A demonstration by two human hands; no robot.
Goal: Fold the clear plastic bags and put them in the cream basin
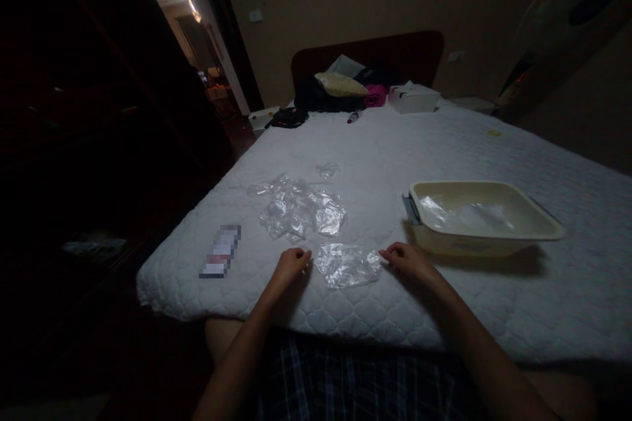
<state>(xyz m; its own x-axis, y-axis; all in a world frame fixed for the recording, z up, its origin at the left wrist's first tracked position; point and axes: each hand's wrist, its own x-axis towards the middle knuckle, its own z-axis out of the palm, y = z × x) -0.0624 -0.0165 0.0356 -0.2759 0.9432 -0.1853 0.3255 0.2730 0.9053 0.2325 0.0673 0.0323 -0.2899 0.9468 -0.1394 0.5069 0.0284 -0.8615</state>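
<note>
A clear plastic bag (348, 266) lies spread on the white quilted bed (365, 158), near its front edge. My left hand (295, 262) is at the bag's left edge, thumb and fingers pinched together. At the upper right corner of the bag, my right hand (402, 256) pinches the plastic between thumb and fingers. Just beyond is a loose heap of crumpled clear bags (301, 207), with a smaller piece of plastic (327, 170) behind it. To the right stands a cream plastic tub (478, 245) with clear plastic inside.
A blurred-out flat object (221, 251) lies left of my left hand. Toward the headboard (424, 52) are a pillow (340, 85), dark and pink cloth, a black bag (290, 118), a small bottle (354, 116) and a white box (413, 99). A fan (592, 6) stands at the right.
</note>
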